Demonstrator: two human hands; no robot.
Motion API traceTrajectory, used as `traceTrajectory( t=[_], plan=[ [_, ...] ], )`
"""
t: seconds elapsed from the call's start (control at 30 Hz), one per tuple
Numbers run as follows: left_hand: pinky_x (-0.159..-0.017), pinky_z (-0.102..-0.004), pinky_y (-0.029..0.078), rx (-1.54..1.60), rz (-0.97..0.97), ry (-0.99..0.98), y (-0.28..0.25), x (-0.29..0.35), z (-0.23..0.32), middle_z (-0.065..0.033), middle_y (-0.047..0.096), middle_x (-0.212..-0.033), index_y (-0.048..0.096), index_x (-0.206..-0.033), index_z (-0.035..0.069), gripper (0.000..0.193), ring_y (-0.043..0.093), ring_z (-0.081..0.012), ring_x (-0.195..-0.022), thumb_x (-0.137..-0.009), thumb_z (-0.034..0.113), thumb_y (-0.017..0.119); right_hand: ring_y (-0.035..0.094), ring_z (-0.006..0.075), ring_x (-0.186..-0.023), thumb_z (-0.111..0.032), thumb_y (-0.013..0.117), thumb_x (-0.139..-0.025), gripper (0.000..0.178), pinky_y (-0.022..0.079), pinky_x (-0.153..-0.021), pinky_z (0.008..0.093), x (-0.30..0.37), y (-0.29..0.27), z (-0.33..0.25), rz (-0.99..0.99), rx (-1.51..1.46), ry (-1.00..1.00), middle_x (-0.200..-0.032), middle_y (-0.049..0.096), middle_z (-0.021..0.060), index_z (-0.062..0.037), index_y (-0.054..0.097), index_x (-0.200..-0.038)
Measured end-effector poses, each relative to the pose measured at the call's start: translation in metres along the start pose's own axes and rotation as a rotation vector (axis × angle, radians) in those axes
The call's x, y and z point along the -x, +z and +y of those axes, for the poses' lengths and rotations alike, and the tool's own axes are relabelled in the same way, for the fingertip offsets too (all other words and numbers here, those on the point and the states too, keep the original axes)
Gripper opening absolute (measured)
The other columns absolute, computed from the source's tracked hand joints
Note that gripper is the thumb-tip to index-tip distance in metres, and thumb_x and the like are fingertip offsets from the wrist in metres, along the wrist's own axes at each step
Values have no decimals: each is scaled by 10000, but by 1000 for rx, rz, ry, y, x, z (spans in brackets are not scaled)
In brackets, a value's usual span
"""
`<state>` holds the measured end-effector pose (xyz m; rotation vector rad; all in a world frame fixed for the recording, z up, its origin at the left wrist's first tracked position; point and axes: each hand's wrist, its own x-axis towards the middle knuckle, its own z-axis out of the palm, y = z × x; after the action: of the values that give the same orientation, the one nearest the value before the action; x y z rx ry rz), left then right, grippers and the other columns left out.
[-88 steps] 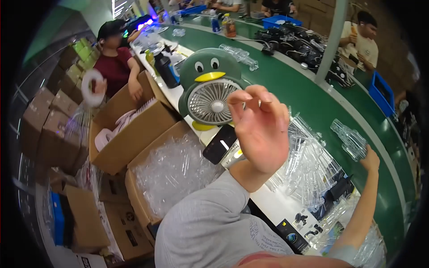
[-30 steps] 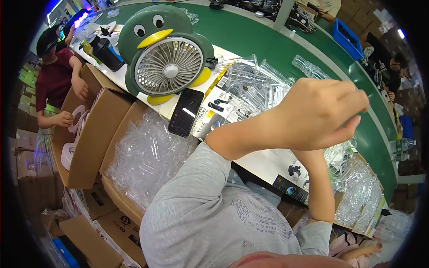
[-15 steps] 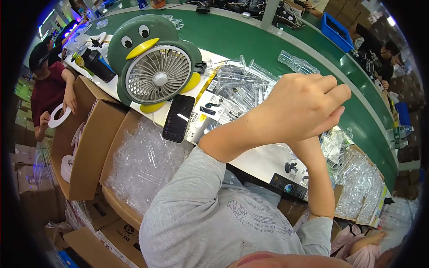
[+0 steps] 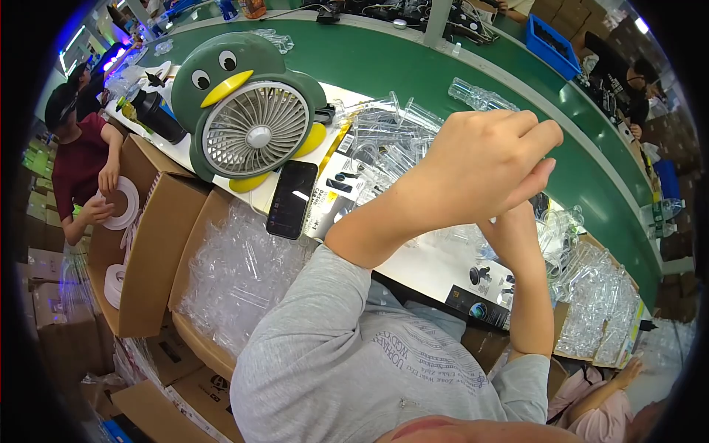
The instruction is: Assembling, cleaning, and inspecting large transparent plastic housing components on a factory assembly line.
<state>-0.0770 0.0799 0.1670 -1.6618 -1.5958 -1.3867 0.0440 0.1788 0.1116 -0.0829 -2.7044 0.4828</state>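
Note:
My left hand (image 4: 491, 156) is raised above the white worktop, its fingers curled and thumb pressed in. Anything in its grip is hidden from view. Just below and behind it is my right hand (image 4: 515, 232), largely covered by the left, so its fingers do not show. Beneath and beyond the hands lies a heap of clear plastic pieces (image 4: 380, 136), tube-like in shape. More clear plastic parts (image 4: 598, 306) fill a carton at the right. A black phone (image 4: 292, 199) lies left of my left forearm, beside printed cardboard packaging (image 4: 340, 184).
A green penguin-shaped fan (image 4: 257, 136) stands behind the phone. An open carton lined with clear plastic (image 4: 236, 273) sits at my left. Beyond it, a co-worker holds a white ring (image 4: 131, 203) over another box (image 4: 159, 251). A green bench (image 4: 369, 63) runs along the back.
My left hand has shifted slightly left, still curled. The co-worker's white ring has moved lower and to the right, toward the box. The whole view has tilted a little.

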Motion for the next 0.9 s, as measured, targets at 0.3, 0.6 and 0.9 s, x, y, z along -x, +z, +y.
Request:
traceTrajectory(
  t=[0.3, 0.6, 0.9],
  plan=[
    [-558, -383, 491, -251, -283, -149, 9, 6, -23, -95, 635, -763, 553, -982, 74, 183, 626, -297, -682, -823, 161, 581, 588, 297, -923, -71, 734, -666, 253, 478, -753, 372, 11, -11, -8, 44, -6, 46, -999, 593, 102, -45, 616, -888],
    [-580, -404, 492, -422, -343, -259, 23, 12, -49, -115, 635, -727, 563, -975, 71, 198, 632, -307, -714, -820, 189, 600, 586, 287, -954, -45, 772, -551, 250, 484, -735, 393, 25, -27, -27, 58, 85, -49, -885, 560, 56, -59, 575, -705],
    [-560, -401, 488, -393, -330, -244, 22, 14, -44, -118, 628, -720, 556, -970, 74, 210, 626, -311, -692, -813, 201, 612, 585, 286, -932, -107, 769, -552, 257, 468, -737, 400, 34, -34, -37, 0, 101, -162, -808, 565, 46, -50, 540, -655]
  ],
)
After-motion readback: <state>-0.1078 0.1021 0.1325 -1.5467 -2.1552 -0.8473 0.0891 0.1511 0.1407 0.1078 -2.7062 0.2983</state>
